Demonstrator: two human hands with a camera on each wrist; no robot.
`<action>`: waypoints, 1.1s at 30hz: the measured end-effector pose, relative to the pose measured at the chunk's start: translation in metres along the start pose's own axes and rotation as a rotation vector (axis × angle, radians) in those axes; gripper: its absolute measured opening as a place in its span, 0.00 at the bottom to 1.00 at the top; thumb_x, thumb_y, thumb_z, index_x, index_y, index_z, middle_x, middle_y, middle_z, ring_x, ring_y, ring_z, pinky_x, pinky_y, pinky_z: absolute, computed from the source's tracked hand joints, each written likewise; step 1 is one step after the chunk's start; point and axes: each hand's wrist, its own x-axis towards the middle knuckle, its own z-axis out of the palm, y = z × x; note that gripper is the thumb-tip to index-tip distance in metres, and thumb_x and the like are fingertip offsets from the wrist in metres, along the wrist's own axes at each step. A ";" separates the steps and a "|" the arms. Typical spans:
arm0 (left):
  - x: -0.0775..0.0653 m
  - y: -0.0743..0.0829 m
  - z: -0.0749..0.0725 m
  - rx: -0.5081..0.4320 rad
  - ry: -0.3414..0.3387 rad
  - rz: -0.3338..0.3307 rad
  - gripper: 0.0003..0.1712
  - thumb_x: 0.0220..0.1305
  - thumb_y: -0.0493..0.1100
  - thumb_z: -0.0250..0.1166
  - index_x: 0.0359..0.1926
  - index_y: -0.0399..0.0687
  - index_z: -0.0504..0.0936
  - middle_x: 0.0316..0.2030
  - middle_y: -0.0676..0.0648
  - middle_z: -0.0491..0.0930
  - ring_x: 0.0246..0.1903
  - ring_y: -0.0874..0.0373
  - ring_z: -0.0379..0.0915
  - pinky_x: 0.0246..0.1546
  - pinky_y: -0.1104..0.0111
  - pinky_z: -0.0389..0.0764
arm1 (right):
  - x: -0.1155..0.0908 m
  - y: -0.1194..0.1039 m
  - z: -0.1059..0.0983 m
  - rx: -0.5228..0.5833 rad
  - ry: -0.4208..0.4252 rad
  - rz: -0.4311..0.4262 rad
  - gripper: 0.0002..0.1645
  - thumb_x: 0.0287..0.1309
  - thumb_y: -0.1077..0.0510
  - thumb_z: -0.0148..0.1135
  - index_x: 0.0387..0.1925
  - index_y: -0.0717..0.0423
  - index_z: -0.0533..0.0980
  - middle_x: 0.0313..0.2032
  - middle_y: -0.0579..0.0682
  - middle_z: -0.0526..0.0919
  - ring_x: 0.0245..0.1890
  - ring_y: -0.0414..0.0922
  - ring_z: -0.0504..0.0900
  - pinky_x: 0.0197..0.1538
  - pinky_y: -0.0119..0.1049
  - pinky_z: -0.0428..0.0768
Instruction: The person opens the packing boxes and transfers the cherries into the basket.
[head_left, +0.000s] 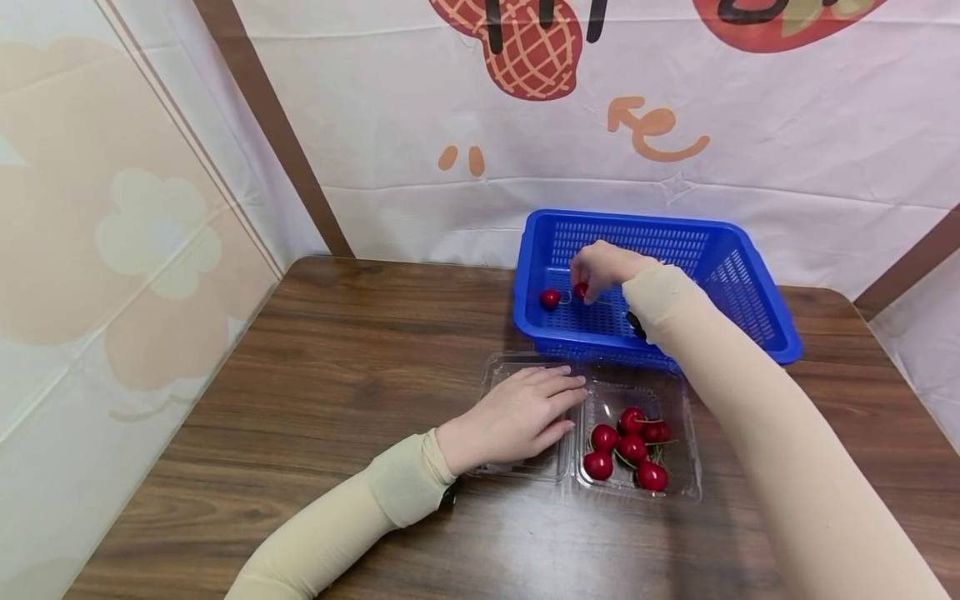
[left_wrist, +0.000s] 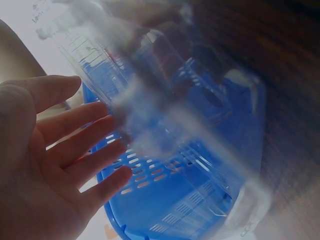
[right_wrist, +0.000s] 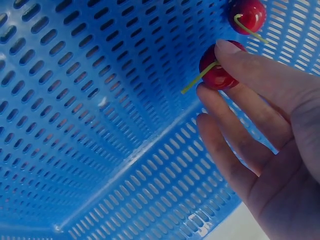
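Inside the blue plastic basket (head_left: 765, 321), my right hand (head_left: 606, 265) pinches a red cherry (right_wrist: 220, 75) with a green stem between thumb and fingers. A second cherry (head_left: 550, 298) lies on the basket floor beside it. My left hand (head_left: 517, 415) lies with fingers outstretched on the lid half of a clear plastic clamshell box (head_left: 693, 467). In the left wrist view the left hand (left_wrist: 75, 150) shows its fingers spread against the clear plastic. Several cherries (head_left: 632, 448) with stems sit in the box's right half.
A brown wood-grain table (head_left: 337, 358) carries the box and the basket, with the basket behind the box. A white printed cloth (head_left: 390, 100) hangs along the table's back edge, and another printed cloth (head_left: 112, 250) hangs on the left.
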 end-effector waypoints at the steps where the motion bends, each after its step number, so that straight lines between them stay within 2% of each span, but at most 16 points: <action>1: 0.000 0.000 0.000 0.000 0.000 0.000 0.24 0.68 0.52 0.55 0.60 0.48 0.75 0.61 0.48 0.74 0.64 0.52 0.66 0.66 0.62 0.64 | 0.001 0.000 0.001 0.009 -0.006 0.008 0.17 0.46 0.64 0.73 0.41 0.59 0.81 0.42 0.57 0.84 0.40 0.49 0.81 0.47 0.45 0.82; 5: -0.001 0.000 -0.001 -0.001 -0.001 -0.001 0.24 0.68 0.52 0.55 0.60 0.48 0.76 0.61 0.48 0.74 0.64 0.52 0.66 0.66 0.62 0.65 | 0.003 0.001 0.004 0.023 -0.018 0.026 0.17 0.45 0.64 0.73 0.41 0.58 0.81 0.42 0.56 0.84 0.41 0.49 0.81 0.48 0.45 0.82; 15: -0.001 0.000 -0.001 0.000 -0.013 -0.005 0.24 0.68 0.52 0.55 0.60 0.48 0.75 0.61 0.49 0.74 0.65 0.52 0.65 0.67 0.62 0.64 | 0.007 0.004 0.010 -0.009 -0.043 0.006 0.17 0.42 0.63 0.75 0.38 0.58 0.81 0.39 0.55 0.84 0.40 0.48 0.81 0.46 0.44 0.81; 33: 0.000 0.000 0.000 -0.022 -0.008 -0.005 0.23 0.67 0.51 0.55 0.60 0.48 0.76 0.61 0.49 0.74 0.64 0.52 0.66 0.66 0.61 0.65 | 0.010 0.003 0.012 -0.006 -0.031 -0.008 0.17 0.46 0.58 0.74 0.40 0.57 0.81 0.42 0.56 0.84 0.42 0.49 0.82 0.47 0.45 0.82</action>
